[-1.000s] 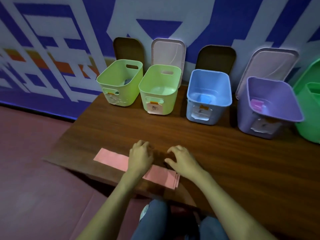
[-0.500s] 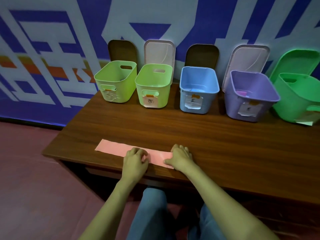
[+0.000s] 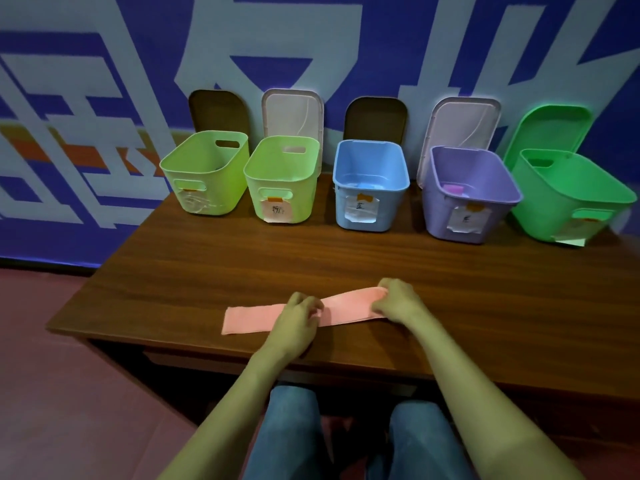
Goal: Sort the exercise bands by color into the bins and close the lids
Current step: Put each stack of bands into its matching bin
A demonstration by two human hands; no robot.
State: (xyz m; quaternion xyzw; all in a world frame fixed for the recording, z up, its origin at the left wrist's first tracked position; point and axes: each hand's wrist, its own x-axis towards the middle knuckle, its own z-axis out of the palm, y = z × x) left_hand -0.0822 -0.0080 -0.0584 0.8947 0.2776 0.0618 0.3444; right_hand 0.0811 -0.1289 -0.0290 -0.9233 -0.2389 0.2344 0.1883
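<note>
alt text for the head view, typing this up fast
A person's left hand and right hand grip a pink band on a wooden table, the band's right end raised. Behind stand five open bins: a light green bin, a second light green bin, a blue bin, a purple bin and a green bin.

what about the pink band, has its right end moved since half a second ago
Yes. The pink band, its right end pinched by the right hand, has moved away from the front edge of the table, toward the blue bin.
</note>
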